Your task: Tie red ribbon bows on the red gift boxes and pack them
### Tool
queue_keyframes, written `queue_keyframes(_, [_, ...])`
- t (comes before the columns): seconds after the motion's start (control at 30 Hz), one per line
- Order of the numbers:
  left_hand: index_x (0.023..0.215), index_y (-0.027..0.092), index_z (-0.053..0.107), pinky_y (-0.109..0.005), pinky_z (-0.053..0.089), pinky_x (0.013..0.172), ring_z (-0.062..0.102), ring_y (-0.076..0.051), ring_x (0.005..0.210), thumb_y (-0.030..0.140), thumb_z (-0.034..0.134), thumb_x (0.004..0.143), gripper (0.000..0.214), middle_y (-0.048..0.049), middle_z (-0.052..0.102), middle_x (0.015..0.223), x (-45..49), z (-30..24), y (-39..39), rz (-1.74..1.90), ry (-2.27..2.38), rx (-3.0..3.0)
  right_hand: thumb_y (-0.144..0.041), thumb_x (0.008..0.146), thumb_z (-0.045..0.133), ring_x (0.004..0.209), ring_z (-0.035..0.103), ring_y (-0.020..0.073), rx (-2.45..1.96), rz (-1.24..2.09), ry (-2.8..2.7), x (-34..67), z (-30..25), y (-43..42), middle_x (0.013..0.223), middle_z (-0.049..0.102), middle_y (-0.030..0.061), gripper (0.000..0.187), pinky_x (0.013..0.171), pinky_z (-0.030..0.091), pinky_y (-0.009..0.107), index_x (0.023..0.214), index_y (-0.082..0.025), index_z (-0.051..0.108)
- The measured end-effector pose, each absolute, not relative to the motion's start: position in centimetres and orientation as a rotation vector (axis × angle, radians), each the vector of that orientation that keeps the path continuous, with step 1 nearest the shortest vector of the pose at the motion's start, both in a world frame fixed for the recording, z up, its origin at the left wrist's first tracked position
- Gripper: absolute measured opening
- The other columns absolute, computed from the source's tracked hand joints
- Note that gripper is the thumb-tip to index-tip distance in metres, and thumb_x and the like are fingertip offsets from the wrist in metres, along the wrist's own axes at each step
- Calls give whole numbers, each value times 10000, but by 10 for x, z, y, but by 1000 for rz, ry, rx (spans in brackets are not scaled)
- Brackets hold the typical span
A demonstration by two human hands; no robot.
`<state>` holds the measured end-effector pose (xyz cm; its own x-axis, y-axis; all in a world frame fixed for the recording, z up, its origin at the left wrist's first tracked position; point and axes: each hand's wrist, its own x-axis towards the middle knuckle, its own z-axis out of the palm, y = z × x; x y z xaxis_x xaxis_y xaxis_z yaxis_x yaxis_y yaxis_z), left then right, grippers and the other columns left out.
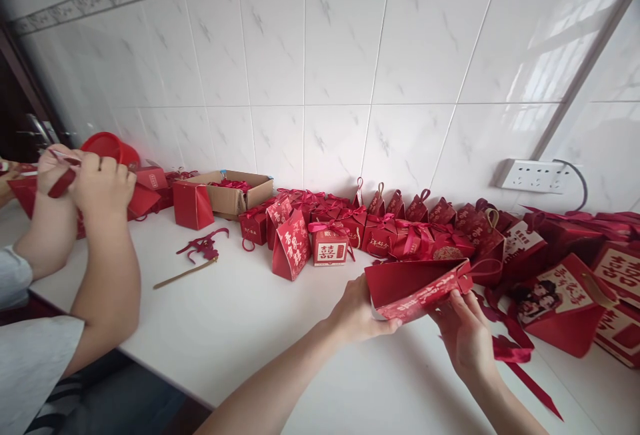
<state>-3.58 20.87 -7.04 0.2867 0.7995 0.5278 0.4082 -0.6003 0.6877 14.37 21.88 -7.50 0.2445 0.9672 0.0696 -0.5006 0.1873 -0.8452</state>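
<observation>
A red paper gift box [417,291] with pale printed characters is tilted on its side between my two hands, just above the white table. One end faces left and looks open, showing the plain red inside. My left hand [357,311] grips its left end, thumb along the lower edge. At the other end my right hand [465,328] holds the narrow top, where a thin red loop [493,267] sticks out. Dark red ribbon [515,348] lies on the table beside my right hand.
Finished-looking red boxes [330,248] line the tiled wall. A cardboard box [250,191] of ribbons stands behind, with loose ribbon [204,246] and a gold cord [185,273] before it. At left, a co-worker's hands [100,178] handle a red piece. A power strip [533,176] is on the wall.
</observation>
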Motion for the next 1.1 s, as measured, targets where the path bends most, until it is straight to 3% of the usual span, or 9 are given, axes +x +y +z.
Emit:
queue_keyframes(0.23, [1242, 239, 488, -389, 525, 890, 606, -268, 1053, 264, 722, 619, 665, -63, 627, 1177, -36, -73, 209, 1248, 1083, 2141, -412, 538, 812, 653, 491, 111, -801, 1198, -683, 144, -75, 219, 692, 521, -51, 358, 590, 532, 239, 794, -251, 620])
queue_keyframes(0.8, [1194, 222, 523, -363, 517, 895, 587, -262, 1086, 255, 669, 670, 546, -65, 622, 1190, -37, -74, 212, 1263, 1015, 2156, -420, 668, 747, 664, 522, 107, -758, 1136, -769, 142, -73, 218, 755, 563, -43, 306, 599, 529, 246, 892, -250, 627])
queue_keyframes(0.97, [1198, 229, 510, -366, 526, 861, 605, -258, 1035, 291, 676, 666, 560, -61, 625, 1171, -37, -74, 213, 1239, 1063, 2147, -417, 637, 774, 609, 500, 90, -745, 1148, -746, 143, -75, 219, 685, 545, -58, 316, 593, 530, 225, 868, -251, 637])
queue_keyframes(1.1, [1198, 219, 508, -375, 516, 876, 597, -262, 1045, 307, 676, 669, 561, -70, 617, 1180, -37, -73, 212, 1234, 1047, 2162, -426, 598, 798, 675, 523, 96, -755, 1151, -725, 143, -75, 218, 750, 571, -49, 367, 587, 524, 200, 877, -247, 640])
